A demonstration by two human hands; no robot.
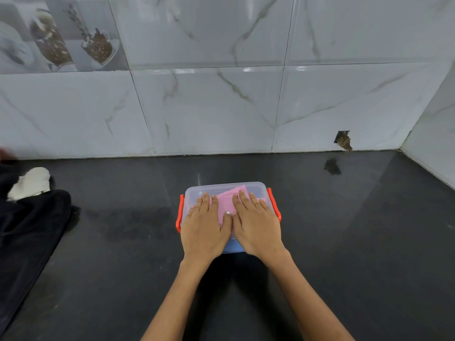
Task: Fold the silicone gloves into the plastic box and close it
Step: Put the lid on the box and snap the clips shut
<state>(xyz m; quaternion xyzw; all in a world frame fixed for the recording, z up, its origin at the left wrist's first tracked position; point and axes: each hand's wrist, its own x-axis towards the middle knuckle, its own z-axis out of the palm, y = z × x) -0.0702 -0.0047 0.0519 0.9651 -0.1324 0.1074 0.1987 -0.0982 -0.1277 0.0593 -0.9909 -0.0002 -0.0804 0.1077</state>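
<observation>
Partly hidden under 2 flat palms, the plastic box (227, 212) sits at the centre of the frame on the dark countertop (344, 242), its clear lid (246, 187) on top. Through the lid only a pink patch of the silicone gloves (227, 200) shows between and above the fingers; their shape cannot be made out. The left hand (205, 227) and right hand (256, 225) lie side by side on the lid, fingers spread and extended, thumbs touching at the middle, gripping nothing. Orange latches (180, 212) flank the box; whether they are snapped shut cannot be told. At the left edge a dark cloth (29, 230) and a white object (30, 183) are cut off.
</observation>
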